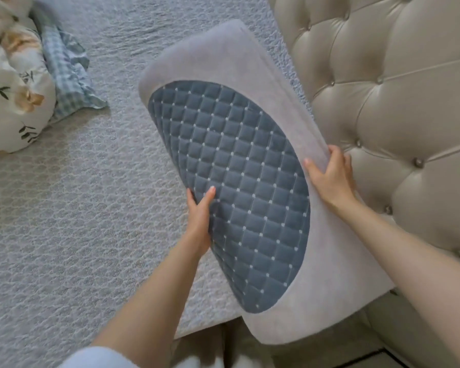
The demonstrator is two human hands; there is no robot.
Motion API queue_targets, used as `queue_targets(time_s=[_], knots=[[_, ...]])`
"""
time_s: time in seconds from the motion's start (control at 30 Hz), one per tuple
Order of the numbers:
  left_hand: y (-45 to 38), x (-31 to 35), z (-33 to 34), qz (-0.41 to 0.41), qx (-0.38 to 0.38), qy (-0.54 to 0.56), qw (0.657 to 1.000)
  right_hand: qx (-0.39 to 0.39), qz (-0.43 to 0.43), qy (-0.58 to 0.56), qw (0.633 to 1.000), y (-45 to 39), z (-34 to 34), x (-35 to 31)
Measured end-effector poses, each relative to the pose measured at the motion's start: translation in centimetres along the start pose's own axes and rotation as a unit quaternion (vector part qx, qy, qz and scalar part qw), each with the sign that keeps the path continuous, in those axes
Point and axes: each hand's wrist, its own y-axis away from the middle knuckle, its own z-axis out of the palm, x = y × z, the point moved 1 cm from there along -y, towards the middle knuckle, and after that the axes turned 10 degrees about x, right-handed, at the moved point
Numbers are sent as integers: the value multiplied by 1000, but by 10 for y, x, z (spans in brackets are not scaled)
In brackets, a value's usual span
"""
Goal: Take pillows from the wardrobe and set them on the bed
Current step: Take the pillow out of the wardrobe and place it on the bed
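From the head view, the person holds a grey contoured foam pillow with a quilted blue oval panel [229, 187] over the bed with its pale textured cover [77, 208], tilted against the beige tufted leather headboard [396, 102] at three o'clock. The left hand [199, 224] clasps the pillow's near edge, thumb on the blue panel; the right hand [332, 176] grips the headboard-side edge. At ten o'clock lie a floral pillow [14, 96] and a blue checked frilled pillow [64, 67]. The step looks like placement; next, probably lower it flat by the headboard and let go.
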Motion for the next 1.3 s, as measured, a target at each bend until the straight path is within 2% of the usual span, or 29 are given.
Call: queue_targets(time_s=[0.1,0.2,0.3,0.37,0.43,0.5,0.6,0.67,0.73,0.77,0.8,0.83,0.87,0.9,0.93,0.97,1.03,1.17,1.3], knots=[[-26,36,38,40,-19,1,999,-17,-69,-39,997,-53,-10,-6],[-47,47,64,46,-17,-19,999,-96,-118,38,988,-85,-4,5],[-46,31,75,31,-14,-89,995,-188,-96,105,972,-82,9,30],[-40,17,76,38,-9,-118,992,-211,-71,112,968,-63,15,50],[-36,7,74,16,11,-122,992,-198,-66,118,971,-45,17,66],[-31,-2,71,-44,26,-137,989,-169,-60,120,976,-30,16,74],[-26,-13,70,-94,14,-172,981,-92,-30,117,988,-5,11,82],[-26,-19,70,-98,17,-174,980,-40,38,125,991,19,7,91],[-26,-23,71,-97,24,-171,980,-40,172,106,979,44,7,108],[-26,-25,71,-95,26,-171,980,-63,270,62,959,54,8,116],[-25,-26,70,-91,28,-173,980,-94,379,-11,920,60,8,121],[-24,-28,69,-83,31,-175,981,-123,483,-116,859,65,8,124],[-23,-29,68,-73,36,-173,982,-148,562,-232,780,66,10,124],[-23,-30,67,-62,39,-168,983,-163,608,-334,701,66,10,122],[-22,-31,67,-50,38,-166,984,-162,624,-397,653,64,10,120],[-21,-29,69,-36,34,-169,984,-157,622,-412,647,61,11,117],[-23,-18,78,-4,20,-176,984,-150,614,-409,658,56,13,114],[-36,13,95,39,1,-165,985,-164,596,-468,632,51,19,104],[-34,11,93,53,-15,-247,967,-152,590,-453,651,37,20,95]])
